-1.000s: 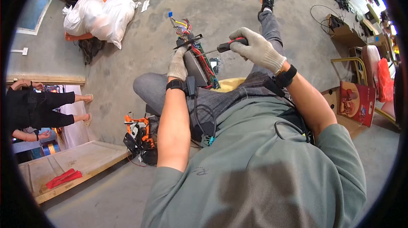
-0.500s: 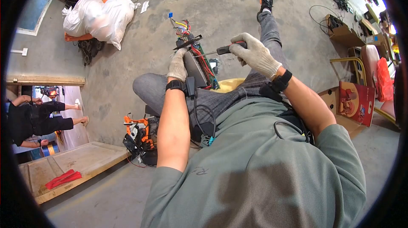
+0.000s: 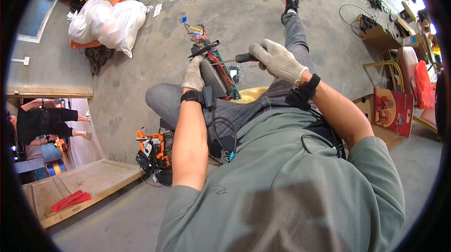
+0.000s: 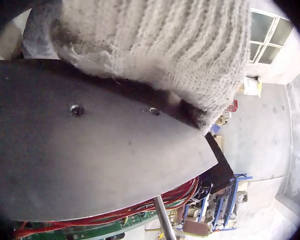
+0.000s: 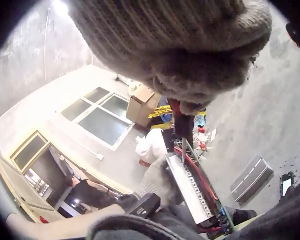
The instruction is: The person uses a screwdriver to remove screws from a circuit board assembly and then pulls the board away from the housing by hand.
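My gloved left hand (image 3: pixel 193 74) grips the upper end of a long grey metal housing (image 3: pixel 212 79), with red and green wires and a green circuit board along its right side. In the right wrist view my right hand (image 5: pixel 190 55) holds a screwdriver (image 5: pixel 183 125) by its dark and red handle. The shaft (image 4: pixel 163 218) meets the housing's wired edge in the left wrist view. Small screws or holes show in the metal face (image 4: pixel 105 155). A black plate (image 3: pixel 205 49) and loose coloured wires stand at the far end.
An orange and black device (image 3: pixel 154 151) lies by the left knee. White sacks (image 3: pixel 110 24) rest against the left wall, near a doorway where a person in black (image 3: pixel 47 123) is seen. A red box (image 3: pixel 393 112) and chairs stand at right; a yellow object (image 3: pixel 252 94) lies between the legs.
The housing and both hands appear slightly further left in the head view. My right hand has turned a little around the screwdriver handle. The person in the doorway has shifted position.
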The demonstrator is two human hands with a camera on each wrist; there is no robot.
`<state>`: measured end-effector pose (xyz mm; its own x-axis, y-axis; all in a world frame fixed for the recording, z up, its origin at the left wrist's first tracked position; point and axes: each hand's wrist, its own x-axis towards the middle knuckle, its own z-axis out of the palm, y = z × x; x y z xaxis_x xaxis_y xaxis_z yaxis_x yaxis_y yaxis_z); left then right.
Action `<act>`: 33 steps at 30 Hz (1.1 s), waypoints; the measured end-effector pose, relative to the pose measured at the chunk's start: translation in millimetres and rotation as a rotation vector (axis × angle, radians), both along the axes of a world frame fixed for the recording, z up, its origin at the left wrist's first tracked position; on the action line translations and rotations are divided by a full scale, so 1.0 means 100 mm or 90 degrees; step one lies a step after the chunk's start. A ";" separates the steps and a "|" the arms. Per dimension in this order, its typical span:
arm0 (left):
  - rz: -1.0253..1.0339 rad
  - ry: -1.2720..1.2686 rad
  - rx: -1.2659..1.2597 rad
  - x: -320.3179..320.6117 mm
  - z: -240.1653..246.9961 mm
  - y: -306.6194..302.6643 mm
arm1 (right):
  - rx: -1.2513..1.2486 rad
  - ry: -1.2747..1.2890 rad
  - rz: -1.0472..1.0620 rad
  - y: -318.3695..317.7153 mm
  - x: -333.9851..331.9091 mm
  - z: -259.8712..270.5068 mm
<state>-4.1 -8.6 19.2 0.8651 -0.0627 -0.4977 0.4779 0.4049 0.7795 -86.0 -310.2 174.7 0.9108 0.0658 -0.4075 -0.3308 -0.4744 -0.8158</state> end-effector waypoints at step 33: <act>0.014 0.012 0.040 0.00 -0.06 0.01 | 0.041 -0.337 0.070 -0.13 0.23 -0.43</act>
